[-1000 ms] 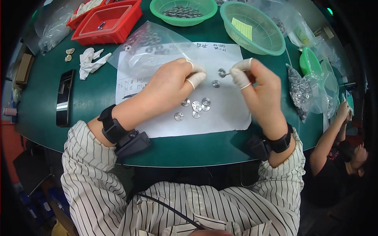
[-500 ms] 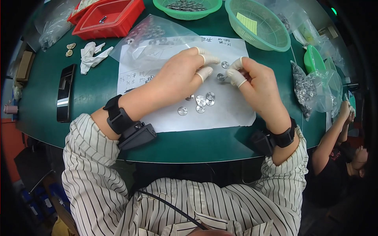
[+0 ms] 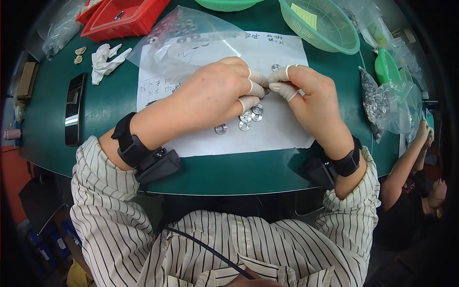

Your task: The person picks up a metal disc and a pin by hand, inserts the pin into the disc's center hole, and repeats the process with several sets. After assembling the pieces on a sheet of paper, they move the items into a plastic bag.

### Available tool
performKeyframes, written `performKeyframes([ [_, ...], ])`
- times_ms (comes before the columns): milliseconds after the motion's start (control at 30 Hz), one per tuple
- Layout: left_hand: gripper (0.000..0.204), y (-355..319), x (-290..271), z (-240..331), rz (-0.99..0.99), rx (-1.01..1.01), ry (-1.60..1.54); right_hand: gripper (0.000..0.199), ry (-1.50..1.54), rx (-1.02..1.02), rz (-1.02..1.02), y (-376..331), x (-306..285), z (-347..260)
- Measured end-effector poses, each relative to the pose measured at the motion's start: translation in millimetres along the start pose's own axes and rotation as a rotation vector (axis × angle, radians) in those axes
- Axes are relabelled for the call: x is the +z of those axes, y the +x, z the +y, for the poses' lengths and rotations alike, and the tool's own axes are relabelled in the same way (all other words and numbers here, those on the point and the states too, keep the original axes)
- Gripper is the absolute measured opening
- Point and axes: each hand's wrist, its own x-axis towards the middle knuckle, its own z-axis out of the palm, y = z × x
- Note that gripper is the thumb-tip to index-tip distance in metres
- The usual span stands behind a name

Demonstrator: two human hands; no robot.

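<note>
My left hand (image 3: 224,88) and my right hand (image 3: 308,91) meet over the white paper, both with pale finger cots on. Between their fingertips shows the edge of a small metal disc (image 3: 267,91), mostly covered; both hands pinch at it. Just beyond the fingers lies another round metal disc (image 3: 276,68). Under my left hand several overlapping metal discs (image 3: 245,126) with centre holes rest on the paper, and a single washer-like disc (image 3: 221,129) lies to their left.
A clear bag of discs (image 3: 174,31) covers the far left of the paper (image 3: 205,146). Red bin (image 3: 114,33), green basket (image 3: 351,36), white glove (image 3: 107,62) and phone (image 3: 75,110) stand around. A bag of metal parts (image 3: 375,105) lies right; another person's arm (image 3: 406,153) shows beyond.
My hands have come together; the left moved right, its fingers closing in at the disc my right hand was pinching. The view has shifted slightly, so the bins sit higher.
</note>
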Motion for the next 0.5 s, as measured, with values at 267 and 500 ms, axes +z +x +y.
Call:
performKeyframes([
  [267,0.018,-1.2,-0.2,0.7,-0.003,0.032,0.083,0.009,0.043,-0.02,0.022,1.4,8.4,0.6],
  [500,0.017,0.3,-1.9,4.5,-0.01,0.084,0.244,0.008,-0.052,0.052,0.063,-0.2,13.6,-5.0],
])
